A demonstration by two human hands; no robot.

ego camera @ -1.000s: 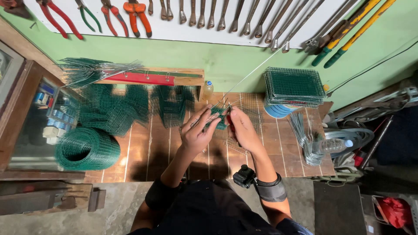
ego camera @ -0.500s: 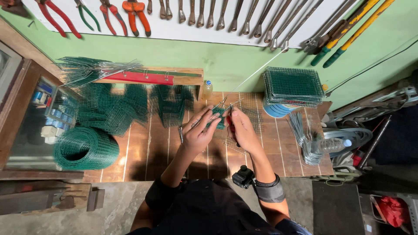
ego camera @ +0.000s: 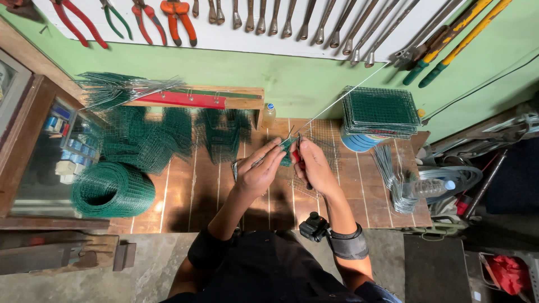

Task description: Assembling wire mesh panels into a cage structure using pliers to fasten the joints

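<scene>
Green wall and a white tool board are backing a wooden bench crowded with wire mesh. From the head camera, the left hand is pinching a small green mesh piece over the middle of the bench, fingers closed on it. The right hand is gripping red-handled pliers, working at the same piece. Cut wire ends are sitting close to the fingertips, so a slip of the pliers could likely prick skin or bend the mesh. A mesh roll is lying at left, a mesh stack at right.
</scene>
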